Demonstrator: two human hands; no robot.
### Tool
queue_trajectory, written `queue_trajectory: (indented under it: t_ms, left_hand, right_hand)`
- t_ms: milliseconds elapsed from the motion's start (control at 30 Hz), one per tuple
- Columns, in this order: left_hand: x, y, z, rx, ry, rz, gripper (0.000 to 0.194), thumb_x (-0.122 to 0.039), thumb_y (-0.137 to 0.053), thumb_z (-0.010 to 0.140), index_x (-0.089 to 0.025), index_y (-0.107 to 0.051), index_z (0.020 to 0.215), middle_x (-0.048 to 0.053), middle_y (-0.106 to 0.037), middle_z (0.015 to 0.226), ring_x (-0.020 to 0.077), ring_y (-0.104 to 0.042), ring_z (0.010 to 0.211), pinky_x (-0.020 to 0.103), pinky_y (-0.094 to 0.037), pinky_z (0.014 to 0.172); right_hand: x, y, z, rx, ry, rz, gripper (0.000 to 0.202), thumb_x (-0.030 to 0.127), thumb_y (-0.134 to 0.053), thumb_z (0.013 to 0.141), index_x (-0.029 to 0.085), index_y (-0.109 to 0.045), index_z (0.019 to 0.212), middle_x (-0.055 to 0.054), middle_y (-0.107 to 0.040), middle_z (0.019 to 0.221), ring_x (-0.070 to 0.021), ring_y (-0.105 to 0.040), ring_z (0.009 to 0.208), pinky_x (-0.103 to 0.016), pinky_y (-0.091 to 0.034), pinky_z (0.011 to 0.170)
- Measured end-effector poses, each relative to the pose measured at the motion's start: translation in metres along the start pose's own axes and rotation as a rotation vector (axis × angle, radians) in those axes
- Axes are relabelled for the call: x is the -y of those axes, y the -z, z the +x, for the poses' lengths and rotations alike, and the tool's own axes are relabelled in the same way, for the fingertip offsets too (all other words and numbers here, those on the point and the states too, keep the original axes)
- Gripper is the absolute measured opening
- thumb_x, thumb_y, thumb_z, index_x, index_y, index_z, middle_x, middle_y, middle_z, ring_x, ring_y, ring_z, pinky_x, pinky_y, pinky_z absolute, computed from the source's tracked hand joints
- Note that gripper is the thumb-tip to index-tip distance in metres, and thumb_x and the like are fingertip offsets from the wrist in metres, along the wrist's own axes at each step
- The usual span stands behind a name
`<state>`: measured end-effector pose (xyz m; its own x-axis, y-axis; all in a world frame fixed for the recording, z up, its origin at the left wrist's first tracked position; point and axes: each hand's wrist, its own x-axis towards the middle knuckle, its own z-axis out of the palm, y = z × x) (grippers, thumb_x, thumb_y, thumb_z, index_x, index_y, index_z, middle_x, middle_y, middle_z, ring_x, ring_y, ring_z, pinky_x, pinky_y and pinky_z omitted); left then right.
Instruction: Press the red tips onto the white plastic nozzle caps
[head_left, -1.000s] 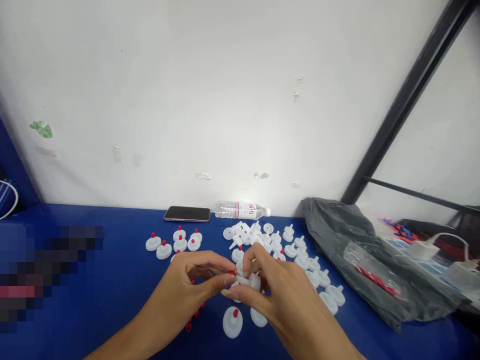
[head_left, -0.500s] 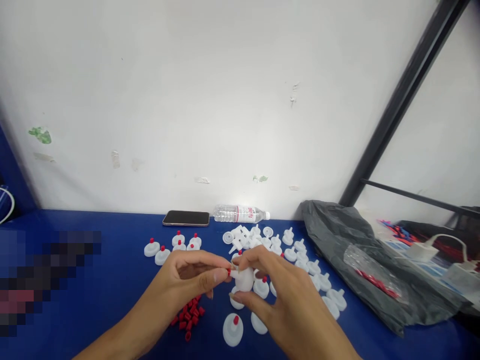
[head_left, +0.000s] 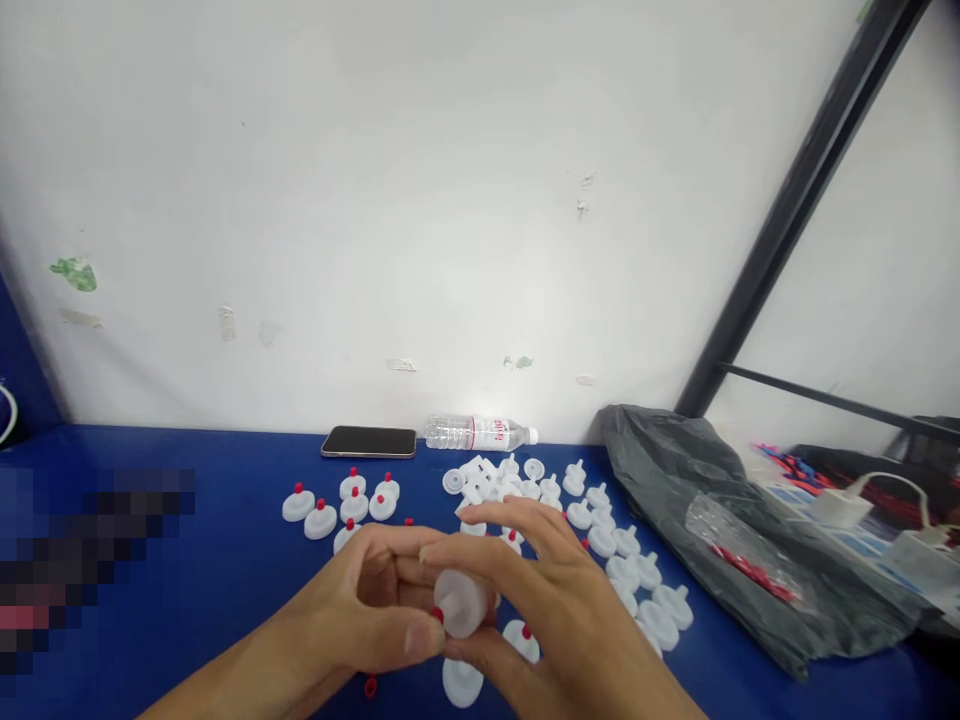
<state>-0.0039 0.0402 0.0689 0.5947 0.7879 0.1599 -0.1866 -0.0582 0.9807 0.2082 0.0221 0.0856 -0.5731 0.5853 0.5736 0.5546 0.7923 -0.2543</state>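
Observation:
A white nozzle cap (head_left: 460,604) is held between the thumb and fingers of my right hand (head_left: 555,590), its spout turned to the left. On the spout's end sits a small red tip cap (head_left: 437,616), against the thumb of my left hand (head_left: 375,610), whose curled fingers reach behind the piece. Just below my hands, another white nozzle cap (head_left: 462,682) lies on the blue table. One loose red tip cap (head_left: 370,686) shows under my left hand, which hides the area around it.
Several red-tipped nozzle caps (head_left: 321,519) stand at the left. White nozzle caps without red tips (head_left: 626,541) spread at the right. Behind lie a phone (head_left: 369,441) and a plastic bottle (head_left: 477,432). A dark plastic bag (head_left: 675,470) carries a clear bag of red pieces (head_left: 750,560).
My hands have moved slightly down and left with the nozzle cap, which has turned more toward me. My left hand now covers most of the loose red tip caps.

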Motion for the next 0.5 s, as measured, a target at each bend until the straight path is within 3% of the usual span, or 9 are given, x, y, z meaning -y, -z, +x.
queue_trajectory:
  t_ms: [100,200,367,500]
  left_hand:
    - [0.003,0.000,0.000,0.006,0.035,-0.147,0.052,-0.062,-0.095,0.065,-0.017,-0.082,0.089,0.004,-0.068,0.082,0.0151,-0.060,0.075,0.026,-0.050,0.072]
    - [0.001,0.001,-0.001,0.022,0.004,-0.138,0.046,-0.056,-0.096,0.066,-0.017,-0.085,0.088,0.002,-0.067,0.075,0.0137,-0.058,0.072,0.026,-0.050,0.073]
    - [0.004,0.006,0.001,-0.010,0.043,-0.134,0.042,-0.054,-0.092,0.076,-0.020,-0.084,0.100,0.001,-0.072,0.079,0.0117,-0.061,0.072,0.023,-0.048,0.071]
    - [0.010,0.010,0.005,-0.007,0.029,-0.146,0.045,-0.047,-0.094,0.076,-0.024,-0.083,0.113,0.004,-0.082,0.095,0.0195,-0.075,0.089,0.030,-0.055,0.086]
  right_hand:
    - [0.003,0.000,0.001,-0.016,0.001,0.020,0.043,0.026,-0.079,0.098,0.039,-0.063,0.135,-0.003,-0.080,0.124,-0.0241,-0.069,0.131,-0.043,-0.054,0.114]
    - [0.007,0.001,0.002,-0.029,-0.019,0.004,0.037,0.026,-0.078,0.099,0.039,-0.066,0.131,-0.002,-0.076,0.136,-0.0230,-0.071,0.128,-0.040,-0.056,0.111]
    - [0.004,-0.007,0.003,-0.051,0.005,0.057,0.017,0.033,-0.076,0.102,0.033,-0.066,0.116,0.003,-0.082,0.114,-0.0222,-0.070,0.127,-0.035,-0.054,0.110]
    - [-0.003,-0.009,0.003,-0.131,0.088,0.035,0.004,0.027,-0.064,0.109,0.028,-0.067,0.106,0.001,-0.080,0.119,-0.0193,-0.073,0.114,-0.034,-0.055,0.101]
